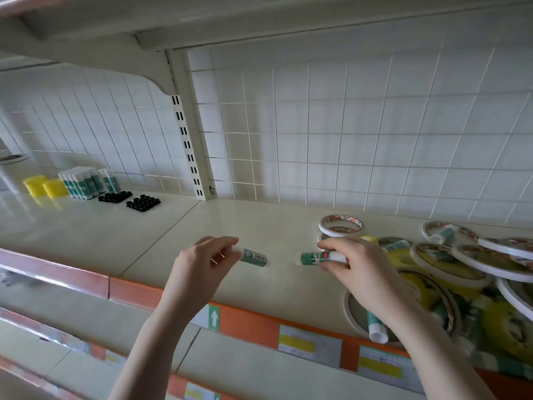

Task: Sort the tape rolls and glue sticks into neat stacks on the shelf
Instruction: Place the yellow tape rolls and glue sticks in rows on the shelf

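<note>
My left hand (202,264) pinches a green-and-white glue stick (253,257) by its white cap, held level just above the cream shelf (173,241). My right hand (360,269) grips a second glue stick (313,257), also lying sideways, its green end pointing left. The two sticks are a short gap apart. To the right lies a jumbled pile of white tape rolls (450,261) with more glue sticks mixed in, one (375,327) inside a roll near the shelf's front edge. Two rolls (340,225) are stacked behind my right hand.
At the far left of the shelf stand a neat group of upright glue sticks (83,181), two yellow containers (43,186) and two black trays (129,199). A wire grid backs the shelf. An orange price rail (248,321) runs along the front edge.
</note>
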